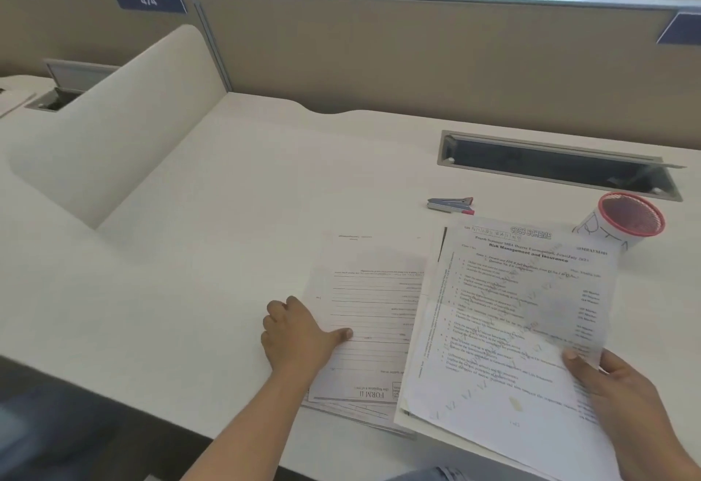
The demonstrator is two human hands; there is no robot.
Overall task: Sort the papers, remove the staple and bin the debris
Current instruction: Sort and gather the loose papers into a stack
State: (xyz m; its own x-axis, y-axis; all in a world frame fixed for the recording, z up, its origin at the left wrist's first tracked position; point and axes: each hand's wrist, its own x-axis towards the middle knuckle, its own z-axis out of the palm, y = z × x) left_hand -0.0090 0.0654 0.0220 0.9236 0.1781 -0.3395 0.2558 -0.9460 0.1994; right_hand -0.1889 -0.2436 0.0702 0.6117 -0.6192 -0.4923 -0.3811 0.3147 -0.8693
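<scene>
A printed exam sheet [523,302] is lifted at its right edge, pinched by my right hand [622,397], above a stack of papers [474,427] on the white desk. To its left lies a second pile topped by an upside-down form sheet [371,313]. My left hand [299,332] rests flat on the left edge of that form pile, thumb on the paper. A small blue and silver stapler [451,205] with red tips lies on the desk beyond the papers. A red-rimmed mesh bin [626,220] stands at the right, behind the lifted sheet.
The white desk [212,237] has a recessed cable tray [557,163] at the back right and a beige partition wall behind. A curved white divider [125,116] rises at the left. The desk's front edge runs below my left forearm.
</scene>
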